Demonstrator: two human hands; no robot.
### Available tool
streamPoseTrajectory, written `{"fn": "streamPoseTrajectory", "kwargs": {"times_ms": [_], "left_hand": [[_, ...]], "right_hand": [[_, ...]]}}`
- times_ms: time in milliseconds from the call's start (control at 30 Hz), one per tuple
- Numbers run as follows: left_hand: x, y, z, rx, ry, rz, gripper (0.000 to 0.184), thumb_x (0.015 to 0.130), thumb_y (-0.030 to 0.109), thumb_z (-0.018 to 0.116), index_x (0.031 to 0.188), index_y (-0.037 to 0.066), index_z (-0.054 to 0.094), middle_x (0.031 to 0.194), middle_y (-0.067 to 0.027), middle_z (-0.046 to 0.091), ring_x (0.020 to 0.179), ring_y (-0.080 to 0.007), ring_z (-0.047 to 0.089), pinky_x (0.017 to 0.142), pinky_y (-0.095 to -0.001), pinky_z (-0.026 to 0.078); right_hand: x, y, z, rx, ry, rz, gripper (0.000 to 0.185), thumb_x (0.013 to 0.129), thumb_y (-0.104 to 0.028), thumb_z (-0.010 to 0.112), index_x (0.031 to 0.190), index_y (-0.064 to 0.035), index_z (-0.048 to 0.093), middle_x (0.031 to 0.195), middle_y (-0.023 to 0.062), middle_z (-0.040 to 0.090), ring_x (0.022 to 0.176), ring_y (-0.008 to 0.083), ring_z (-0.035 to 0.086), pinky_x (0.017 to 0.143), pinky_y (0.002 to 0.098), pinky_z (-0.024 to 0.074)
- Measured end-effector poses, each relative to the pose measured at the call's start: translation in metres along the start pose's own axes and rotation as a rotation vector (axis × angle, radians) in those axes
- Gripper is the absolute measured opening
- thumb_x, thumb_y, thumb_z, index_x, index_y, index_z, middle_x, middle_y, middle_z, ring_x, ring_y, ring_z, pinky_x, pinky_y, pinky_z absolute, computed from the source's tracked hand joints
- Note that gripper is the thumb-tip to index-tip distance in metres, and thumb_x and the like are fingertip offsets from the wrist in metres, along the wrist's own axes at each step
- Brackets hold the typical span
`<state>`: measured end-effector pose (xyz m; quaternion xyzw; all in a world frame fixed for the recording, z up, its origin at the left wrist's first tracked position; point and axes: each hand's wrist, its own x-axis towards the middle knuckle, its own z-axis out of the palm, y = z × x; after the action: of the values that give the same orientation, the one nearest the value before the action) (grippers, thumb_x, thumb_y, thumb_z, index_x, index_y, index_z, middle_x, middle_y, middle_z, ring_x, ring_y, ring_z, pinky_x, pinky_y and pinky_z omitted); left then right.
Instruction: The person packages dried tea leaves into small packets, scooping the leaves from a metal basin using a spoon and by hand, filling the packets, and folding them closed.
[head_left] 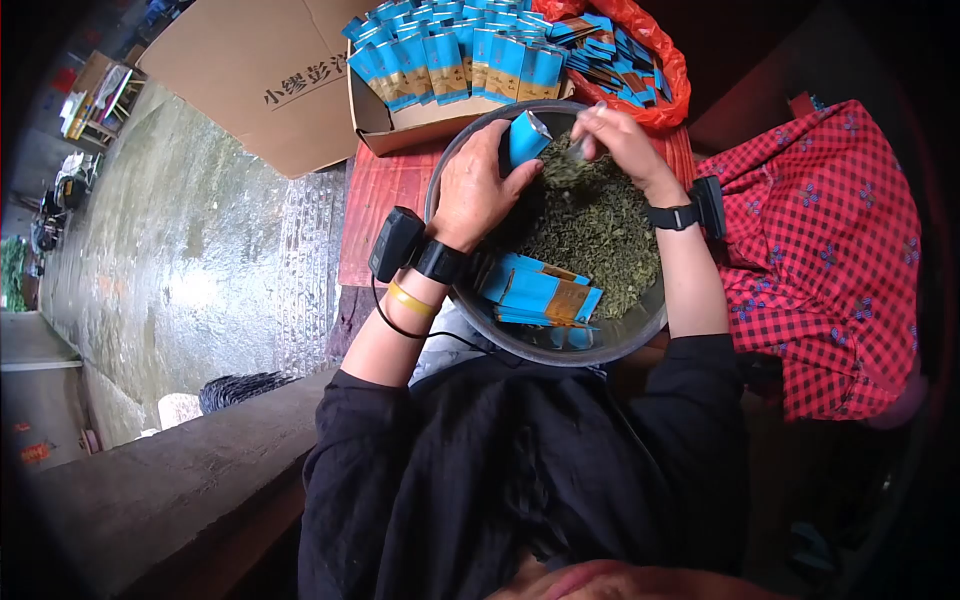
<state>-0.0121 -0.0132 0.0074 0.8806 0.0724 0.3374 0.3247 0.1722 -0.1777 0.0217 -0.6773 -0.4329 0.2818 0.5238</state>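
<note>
My left hand [472, 188] is closed around a small blue packet [528, 138], its silvery open end tilted toward my right hand. In my right hand [622, 148], the fingers pinch a small spoon [575, 151], partly blurred, close above the leaves. Below both hands is a wide round metal basin [535, 353] holding dried green tea leaves [592, 238]. Several flat blue and brown packets [540, 292] lie stacked on the leaves, at the basin's near left side.
Behind the basin, a cardboard box [395, 140] holds rows of upright blue packets [445, 62]. A red plastic bag [672, 75] beside it contains more packets. Red checked cloth [820, 240] bulges at the right. A low concrete ledge [190, 480] runs along the left.
</note>
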Motion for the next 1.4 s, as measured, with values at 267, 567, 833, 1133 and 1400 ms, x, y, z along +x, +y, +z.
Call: {"fn": "streamPoseTrajectory", "kwargs": {"times_ms": [267, 567, 833, 1133, 1400], "left_hand": [[-0.002, 0.005, -0.003, -0.030, -0.148, -0.093, 0.059, 0.079, 0.028, 0.076, 0.124, 0.000, 0.051, 0.115, -0.0222, 0.061, 0.107, -0.0400, 0.059, 0.090, -0.0463, 0.049], [-0.001, 0.007, -0.005, -0.009, -0.175, -0.082, 0.061, 0.078, 0.028, 0.076, 0.125, 0.000, 0.050, 0.115, -0.0225, 0.061, 0.106, -0.0402, 0.059, 0.090, -0.0462, 0.049], [0.000, 0.008, -0.006, -0.033, -0.166, -0.113, 0.057, 0.079, 0.026, 0.075, 0.123, 0.000, 0.051, 0.113, -0.0226, 0.062, 0.104, -0.0410, 0.060, 0.089, -0.0471, 0.049], [-0.001, 0.010, -0.008, -0.064, -0.120, -0.108, 0.058, 0.078, 0.026, 0.075, 0.124, 0.001, 0.051, 0.113, -0.0220, 0.062, 0.105, -0.0408, 0.059, 0.089, -0.0469, 0.049], [-0.005, 0.008, -0.006, -0.049, -0.110, -0.103, 0.059, 0.078, 0.026, 0.075, 0.125, 0.001, 0.050, 0.114, -0.0216, 0.062, 0.105, -0.0400, 0.059, 0.089, -0.0464, 0.049]], "right_hand": [[-0.005, -0.012, 0.002, 0.143, 0.413, -0.070, 0.032, 0.101, -0.030, 0.050, 0.094, -0.0039, 0.067, 0.077, -0.0004, 0.061, 0.067, 0.0057, 0.056, 0.063, 0.0197, 0.0437], [-0.009, -0.042, 0.044, -0.616, 0.299, -0.629, 0.015, 0.092, -0.018, 0.064, 0.096, -0.0039, 0.066, 0.084, 0.0126, 0.066, 0.077, 0.0277, 0.064, 0.068, 0.0342, 0.0503], [-0.004, -0.015, 0.013, -0.575, 0.621, -0.508, 0.020, 0.099, -0.021, 0.054, 0.097, -0.0026, 0.063, 0.080, 0.0090, 0.067, 0.070, 0.0184, 0.065, 0.064, 0.0296, 0.0505], [0.001, 0.018, 0.047, -0.766, 0.083, -0.138, 0.016, 0.092, -0.024, 0.057, 0.098, -0.0105, 0.064, 0.089, 0.0183, 0.067, 0.085, 0.0366, 0.065, 0.071, 0.0442, 0.0514], [0.008, 0.025, 0.024, -0.218, -0.047, 0.012, 0.027, 0.098, -0.024, 0.053, 0.093, -0.0006, 0.064, 0.074, 0.0035, 0.065, 0.069, 0.0119, 0.062, 0.062, 0.0277, 0.0486]]}}
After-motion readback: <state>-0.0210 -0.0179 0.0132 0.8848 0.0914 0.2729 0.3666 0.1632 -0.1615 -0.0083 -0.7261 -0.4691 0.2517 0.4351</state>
